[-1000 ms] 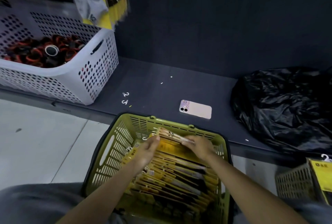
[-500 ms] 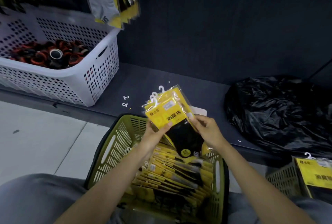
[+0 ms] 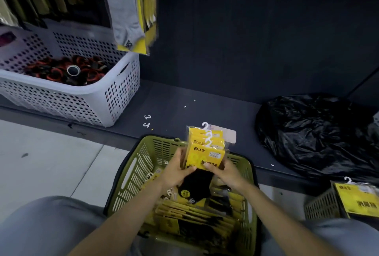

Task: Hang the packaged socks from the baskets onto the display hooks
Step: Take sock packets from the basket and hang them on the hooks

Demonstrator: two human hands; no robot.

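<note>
A fanned stack of packaged socks point(image 3: 206, 151) is gripped upright at its lower part by the closed fingers of the left hand point(image 3: 178, 170) and right hand point(image 3: 224, 171), above the far edge of the green basket point(image 3: 131, 175), in which more packs are stacked. Behind, a phone point(image 3: 229, 134) lies near the shelf's point(image 3: 205, 101) front edge; a white basket point(image 3: 86, 99) sits at its left, a black bag point(image 3: 315, 132) at its right.

We see yellow-and-black sock packs point(image 3: 206, 153) with white hooks above the olive-green basket point(image 3: 131, 175); left of it, a white perforated basket point(image 3: 82, 101).
</note>
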